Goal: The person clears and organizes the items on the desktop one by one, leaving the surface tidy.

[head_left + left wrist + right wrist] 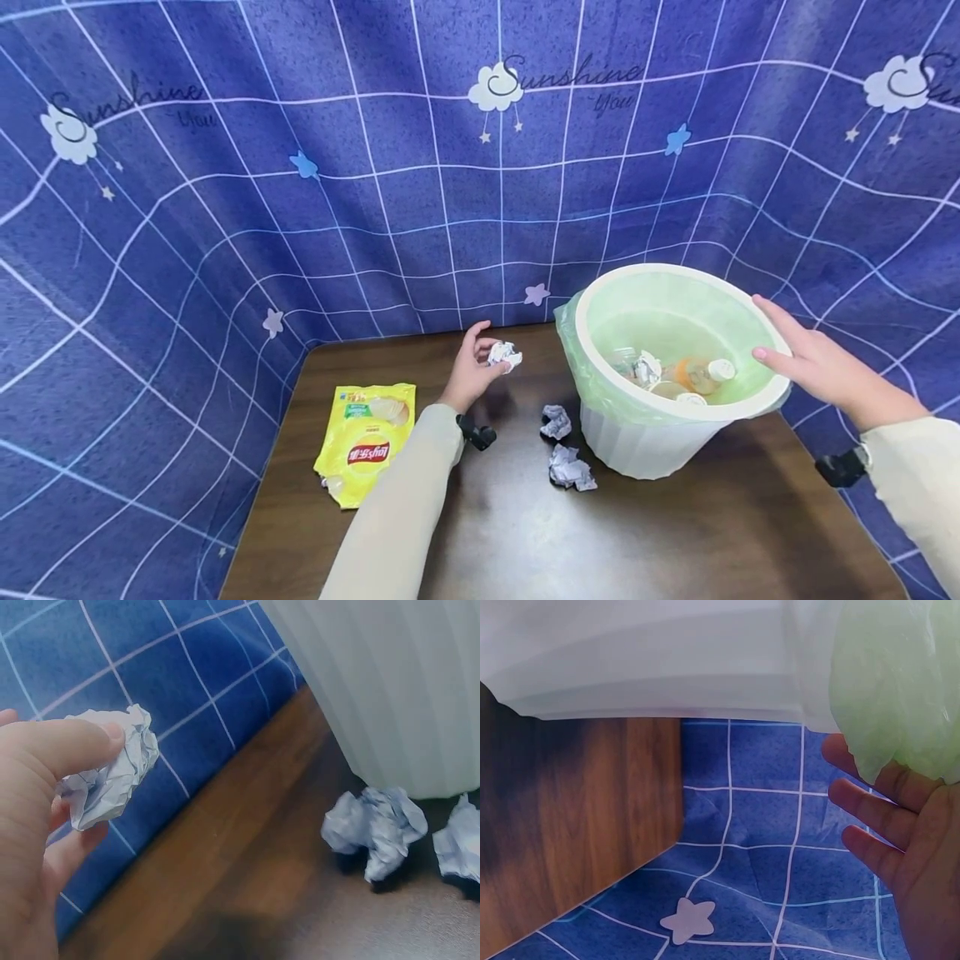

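In the head view my left hand point(471, 371) pinches a crumpled paper ball point(505, 357) between thumb and fingers, above the table left of the bin. The left wrist view shows the thumb pressed on the white paper point(112, 769). My right hand point(813, 358) holds the right rim of a white trash bin point(645, 446), thumb over the inside and fingers outside. A pale green liner point(900, 682) partly covers that hand in the right wrist view. Two more paper balls, a far one point(556, 422) and a near one point(570, 468), lie beside the bin.
A yellow chip bag point(367, 442) lies at the left of the brown wooden table point(517, 533). Inside the bin are a bottle point(701, 375) and crumpled paper point(647, 368). A blue gridded curtain point(390, 167) hangs behind and on both sides.
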A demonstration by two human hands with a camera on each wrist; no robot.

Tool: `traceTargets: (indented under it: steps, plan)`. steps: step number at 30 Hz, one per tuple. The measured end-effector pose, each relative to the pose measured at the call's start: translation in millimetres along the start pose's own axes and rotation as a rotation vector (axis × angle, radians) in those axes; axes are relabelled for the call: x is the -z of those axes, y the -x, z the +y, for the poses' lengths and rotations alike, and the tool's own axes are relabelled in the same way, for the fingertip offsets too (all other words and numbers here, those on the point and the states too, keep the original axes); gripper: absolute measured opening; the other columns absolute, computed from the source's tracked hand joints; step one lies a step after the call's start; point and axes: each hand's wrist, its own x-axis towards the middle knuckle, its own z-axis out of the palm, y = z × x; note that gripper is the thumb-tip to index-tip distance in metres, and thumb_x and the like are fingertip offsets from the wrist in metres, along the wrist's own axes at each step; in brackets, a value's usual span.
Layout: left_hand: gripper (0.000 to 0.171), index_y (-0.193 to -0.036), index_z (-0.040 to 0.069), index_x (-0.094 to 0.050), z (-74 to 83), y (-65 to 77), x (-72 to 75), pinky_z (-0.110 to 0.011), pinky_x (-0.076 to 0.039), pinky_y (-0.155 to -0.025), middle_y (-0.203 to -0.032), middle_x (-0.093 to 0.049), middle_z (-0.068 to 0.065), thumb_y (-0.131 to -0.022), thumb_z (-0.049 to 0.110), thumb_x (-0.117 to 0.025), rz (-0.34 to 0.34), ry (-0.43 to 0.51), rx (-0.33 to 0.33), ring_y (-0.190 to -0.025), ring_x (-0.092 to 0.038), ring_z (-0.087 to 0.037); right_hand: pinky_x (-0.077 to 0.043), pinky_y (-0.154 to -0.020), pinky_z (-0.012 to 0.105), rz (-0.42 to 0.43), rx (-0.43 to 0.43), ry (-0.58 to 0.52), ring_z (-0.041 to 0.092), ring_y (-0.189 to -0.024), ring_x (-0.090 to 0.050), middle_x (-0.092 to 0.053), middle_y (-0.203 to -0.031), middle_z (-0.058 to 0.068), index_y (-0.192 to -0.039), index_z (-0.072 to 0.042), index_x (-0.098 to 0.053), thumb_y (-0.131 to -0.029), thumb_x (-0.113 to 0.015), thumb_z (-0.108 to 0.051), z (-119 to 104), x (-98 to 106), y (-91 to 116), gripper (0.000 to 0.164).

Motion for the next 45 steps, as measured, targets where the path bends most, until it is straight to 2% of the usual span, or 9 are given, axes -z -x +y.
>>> traceTargets:
  steps: [8, 13, 19, 22, 29, 34, 40, 45]
  plan:
    - [0.088, -0.153, 0.007, -0.033, 24.8, -12.2, 5.8, -0.051, -0.052, -0.093, -0.124, -0.062, -0.03, -0.079, -0.013, -0.077, -0.029, 0.01, -0.053, -0.109, -0.061, -0.045, -0.041, -0.075, 0.023, 0.001, 0.011, 0.002, 0.041, -0.101, -0.063, -0.064, -0.118, 0.034, -0.161, -0.008, -0.019, -0.097, -0.063, -0.022, 1, 0, 0, 0.079]
    - [0.086, -0.152, 0.013, -0.036, 43.0, -22.0, 9.3, -0.047, -0.054, -0.092, -0.122, -0.064, -0.024, -0.08, -0.009, -0.079, -0.042, 0.011, -0.056, -0.108, -0.063, -0.038, -0.041, -0.075, 0.024, 0.001, 0.01, 0.004, 0.04, -0.101, -0.063, -0.064, -0.118, 0.034, -0.161, -0.008, -0.019, -0.097, -0.063, -0.022, 2, 0, 0, 0.079]
    - [0.085, -0.15, 0.017, -0.038, 60.3, -31.0, 10.1, -0.049, -0.053, -0.093, -0.12, -0.066, -0.019, -0.08, -0.006, -0.08, -0.039, -0.029, -0.072, -0.105, -0.065, -0.031, -0.039, -0.074, 0.016, 0.007, 0.013, 0.002, 0.012, -0.095, -0.062, -0.067, -0.115, 0.03, -0.161, -0.009, -0.021, -0.096, -0.065, -0.022, 2, 0, 1, 0.079]
    - [0.085, -0.15, 0.018, -0.038, 69.1, -34.6, 9.7, -0.048, -0.054, -0.093, -0.12, -0.067, -0.018, -0.08, -0.005, -0.081, -0.039, -0.048, -0.083, -0.105, -0.065, -0.03, -0.038, -0.075, 0.014, 0.014, 0.023, 0.003, 0.006, -0.094, -0.06, -0.068, -0.114, 0.029, -0.161, -0.009, -0.022, -0.096, -0.065, -0.022, 3, -1, 1, 0.079]
    - [0.083, -0.15, 0.019, -0.039, 89.7, -42.3, 6.1, -0.043, -0.054, -0.091, -0.119, -0.068, -0.013, -0.082, 0.0, -0.081, -0.027, -0.066, -0.101, -0.106, -0.065, -0.028, -0.039, -0.075, 0.017, 0.024, 0.031, 0.011, 0.015, -0.094, -0.062, -0.067, -0.114, 0.029, -0.16, -0.009, -0.022, -0.096, -0.065, -0.021, 2, 0, 1, 0.079]
    - [0.083, -0.15, 0.019, -0.039, 103.3, -46.8, 2.0, -0.041, -0.054, -0.09, -0.118, -0.068, -0.011, -0.082, 0.003, -0.082, -0.029, -0.068, -0.132, -0.104, -0.065, -0.025, -0.038, -0.075, 0.014, 0.023, 0.033, 0.003, 0.01, -0.094, -0.061, -0.068, -0.114, 0.029, -0.16, -0.008, -0.022, -0.096, -0.065, -0.021, 2, 0, 1, 0.079]
    - [0.083, -0.151, 0.024, -0.037, 120.1, -52.3, -3.9, -0.046, -0.054, -0.094, -0.121, -0.067, -0.01, -0.083, 0.006, -0.082, -0.045, -0.067, -0.152, -0.105, -0.064, -0.027, -0.04, -0.074, 0.018, 0.015, 0.025, 0.011, 0.03, -0.097, -0.064, -0.066, -0.117, 0.031, -0.16, -0.006, -0.021, -0.097, -0.064, -0.022, 1, 0, 0, 0.078]
    - [0.084, -0.152, 0.026, -0.036, 133.8, -55.6, -11.0, -0.044, -0.054, -0.092, -0.124, -0.067, -0.01, -0.084, 0.008, -0.082, -0.061, -0.077, -0.159, -0.106, -0.065, -0.023, -0.04, -0.075, 0.018, 0.014, 0.016, 0.01, 0.025, -0.097, -0.063, -0.067, -0.116, 0.03, -0.16, -0.007, -0.021, -0.097, -0.064, -0.022, 1, 0, 0, 0.078]
